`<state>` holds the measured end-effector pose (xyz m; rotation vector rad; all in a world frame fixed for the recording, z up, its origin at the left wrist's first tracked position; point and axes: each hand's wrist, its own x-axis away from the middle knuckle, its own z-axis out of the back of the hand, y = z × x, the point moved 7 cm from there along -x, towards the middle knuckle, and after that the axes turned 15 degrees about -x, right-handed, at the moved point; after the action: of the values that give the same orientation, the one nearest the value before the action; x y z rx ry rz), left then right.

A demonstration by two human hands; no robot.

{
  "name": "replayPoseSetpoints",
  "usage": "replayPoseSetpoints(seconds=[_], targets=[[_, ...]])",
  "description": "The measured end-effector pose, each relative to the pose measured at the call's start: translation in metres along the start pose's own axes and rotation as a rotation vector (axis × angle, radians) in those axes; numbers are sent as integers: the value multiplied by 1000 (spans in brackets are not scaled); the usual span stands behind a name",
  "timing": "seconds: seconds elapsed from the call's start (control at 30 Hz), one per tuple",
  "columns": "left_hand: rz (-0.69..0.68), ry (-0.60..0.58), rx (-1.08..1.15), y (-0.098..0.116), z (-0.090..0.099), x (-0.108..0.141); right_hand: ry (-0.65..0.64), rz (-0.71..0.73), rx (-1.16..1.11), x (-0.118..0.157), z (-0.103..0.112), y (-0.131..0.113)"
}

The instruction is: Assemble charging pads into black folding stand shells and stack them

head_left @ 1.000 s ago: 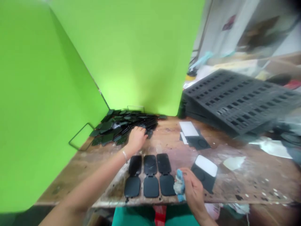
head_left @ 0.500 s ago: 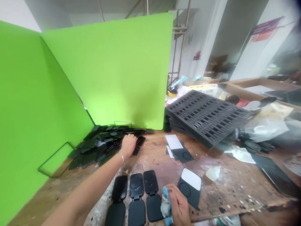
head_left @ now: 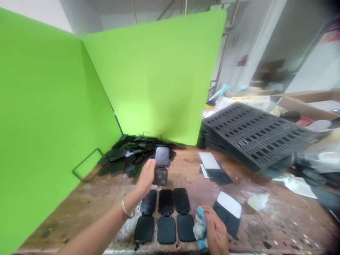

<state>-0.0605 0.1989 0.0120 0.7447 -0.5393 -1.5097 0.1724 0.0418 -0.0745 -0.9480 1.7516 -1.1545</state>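
Observation:
My left hand (head_left: pixel 146 179) is closed on a black two-panel hinged pad (head_left: pixel 160 177), which looks like a folding wireless charger. It is raised and unfolded, with a shiny upper panel and round marks on the lower one. Below it, three similar pads lie unfolded side by side on the table, the middle pad (head_left: pixel 166 228) between the other two. My right hand (head_left: pixel 216 230) is closed around a crumpled blue and white cloth (head_left: pixel 200 226), beside the rightmost pad. Behind my left hand spreads a pile of black pads (head_left: pixel 117 166).
Green panels (head_left: pixel 159 81) wall off the back and left, with a wire foot (head_left: pixel 87 164) on the table (head_left: pixel 183 173). Dark cards with white patches (head_left: pixel 230 205) lie right of my right hand. Stacked black slotted trays (head_left: pixel 255 131) and clutter fill the right side.
My left hand has come back from the pile with a folding charger, now lifted and unfolded. My right hand still grips the cloth. The view has shifted left.

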Motion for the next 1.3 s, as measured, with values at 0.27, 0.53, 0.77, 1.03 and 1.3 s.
replayPoseSetpoints(seconds=[0.27,0.53,0.77,1.03,1.3], targets=[[249,-306,686,12,-24,71,71,-114,5,-3,8,4],[298,-421,710,30,-67,132,-146,311,331,-12,-47,-80],[112,-611,740,63,-81,164,-312,459,618,-40,-59,-65],[141,-533,657,53,-70,160,-425,585,629,-5,-70,-75],[151,-835,708,49,-61,169,-205,88,404,-63,-36,-60]])
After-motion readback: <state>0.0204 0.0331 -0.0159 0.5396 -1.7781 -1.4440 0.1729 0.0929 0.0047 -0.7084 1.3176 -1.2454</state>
